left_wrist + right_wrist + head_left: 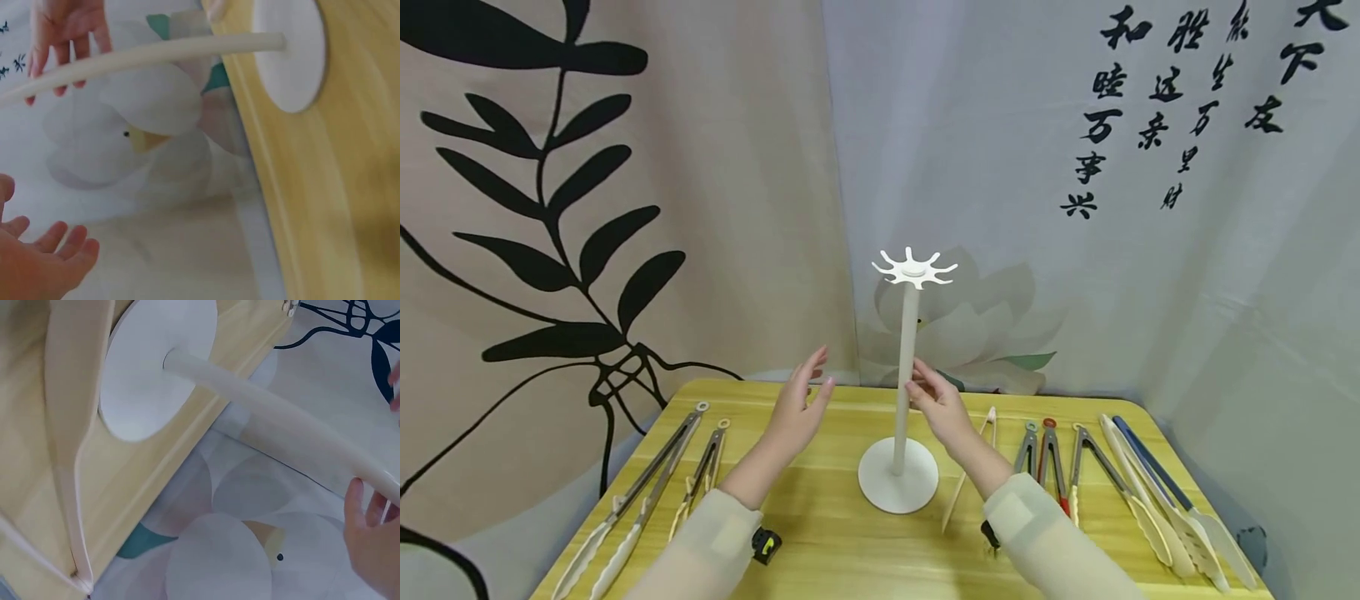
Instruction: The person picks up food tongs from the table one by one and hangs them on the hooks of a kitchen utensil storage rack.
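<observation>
A white stand with a round base (880,487), a slim pole (907,350) and a star-like top of several curved hooks (914,268) stands upright on the table. My right hand (942,408) is at the pole's right side; the thumb tip (355,487) meets the pole in the right wrist view. Seen from the left wrist, its fingers (79,53) stretch out fairly straight behind the pole. To the left of the stand, my left hand (797,412) is raised with fingers spread and holds nothing. Its palm and loose fingers (53,256) show in the left wrist view.
Long tongs (647,500) and shorter tongs (703,467) lie on the wooden table (820,550) at left. Right of the stand are pale tongs (958,496), grey tongs (1028,446), red tongs (1054,458), larger tongs (1120,483) and a blue-handled turner (1165,475). A curtain hangs behind.
</observation>
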{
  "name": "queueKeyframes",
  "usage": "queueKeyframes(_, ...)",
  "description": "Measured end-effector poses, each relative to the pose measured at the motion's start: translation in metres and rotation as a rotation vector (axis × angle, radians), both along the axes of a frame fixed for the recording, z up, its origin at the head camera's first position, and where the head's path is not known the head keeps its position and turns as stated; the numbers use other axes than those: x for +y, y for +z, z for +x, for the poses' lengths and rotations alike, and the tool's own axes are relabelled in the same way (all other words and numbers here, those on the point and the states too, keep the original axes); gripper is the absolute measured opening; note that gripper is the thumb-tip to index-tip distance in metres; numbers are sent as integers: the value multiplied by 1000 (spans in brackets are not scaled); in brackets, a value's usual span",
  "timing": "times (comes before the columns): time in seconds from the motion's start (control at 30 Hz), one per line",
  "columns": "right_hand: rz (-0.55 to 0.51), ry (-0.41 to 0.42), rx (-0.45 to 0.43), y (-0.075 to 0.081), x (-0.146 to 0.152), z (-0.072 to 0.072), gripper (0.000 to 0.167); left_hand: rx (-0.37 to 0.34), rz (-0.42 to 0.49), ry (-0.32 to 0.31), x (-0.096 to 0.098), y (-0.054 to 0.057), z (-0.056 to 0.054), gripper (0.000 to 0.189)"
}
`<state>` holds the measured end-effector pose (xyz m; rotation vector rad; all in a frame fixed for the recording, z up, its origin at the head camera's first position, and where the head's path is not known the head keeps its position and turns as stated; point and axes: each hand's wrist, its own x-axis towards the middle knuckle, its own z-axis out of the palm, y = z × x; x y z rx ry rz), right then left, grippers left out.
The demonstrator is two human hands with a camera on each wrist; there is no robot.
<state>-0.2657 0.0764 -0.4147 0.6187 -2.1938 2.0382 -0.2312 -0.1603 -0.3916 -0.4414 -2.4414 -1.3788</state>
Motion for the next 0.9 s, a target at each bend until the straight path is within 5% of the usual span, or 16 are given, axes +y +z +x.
queueKeyframes(0.23, 162, 11, 57, 13, 13, 1, 44, -117, -119, 84, -26, -20, 14, 69)
queueKeyframes(0.57, 284, 84, 222, 75, 35, 16, 55, -231, -367, 219, -68, -58, 35, 77)
queueKeyframes(0.7, 325, 76, 288, 103, 46, 16, 74, -312, -454, 308, -83, -70, 42, 80)
queueKeyframes(0.9, 399, 83, 362, 142, 57, 16, 99, -413, -495, 359, -102, -82, 48, 89)
